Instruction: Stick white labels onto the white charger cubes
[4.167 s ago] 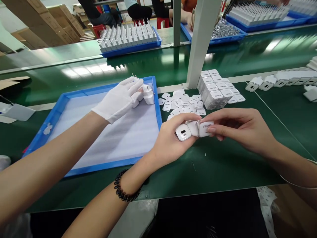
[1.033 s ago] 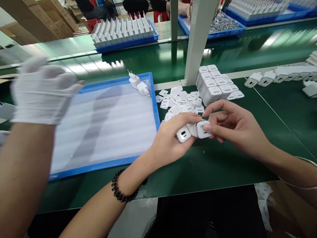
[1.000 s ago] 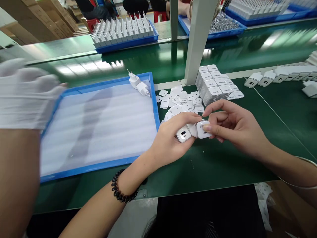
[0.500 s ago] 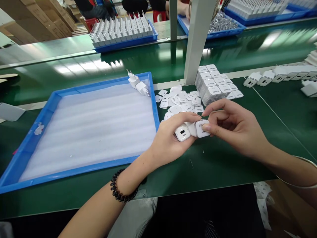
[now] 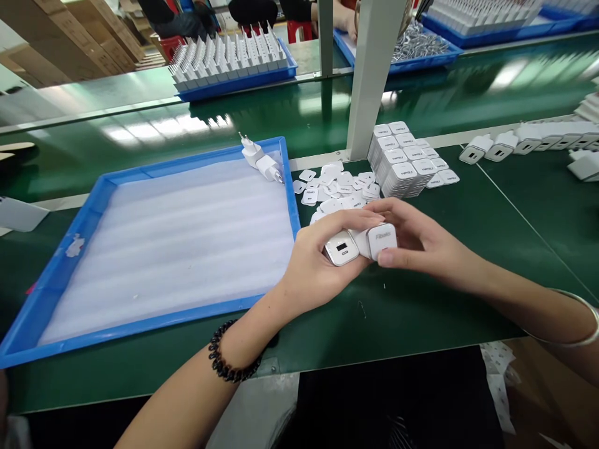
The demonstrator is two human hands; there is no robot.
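Note:
My left hand (image 5: 316, 259) is closed around a white USB charger (image 5: 342, 248), whose port face points toward me. Beside it is a second white charger (image 5: 382, 238) with grey lettering on its face. My right hand (image 5: 416, 240) grips this second one, thumb on the lower front edge and fingers behind. My left fingertips also reach the top of it. Just beyond the hands lie loose white square cover plates (image 5: 334, 184), next to neat stacks of lettered plates (image 5: 403, 159).
To the left sits a blue tray (image 5: 175, 316) lined with white foam, two white plug chargers (image 5: 262, 161) in its far corner. A metal post (image 5: 373, 81) rises behind the plates. At right stands a row of chargers (image 5: 500, 147). Across the belt are filled trays (image 5: 238, 78) and another person's hand (image 5: 345, 19).
My right hand has shifted left, its fingers moving from above and beside the lettered charger to wrap behind it. The thumb has slid down, uncovering the lettering.

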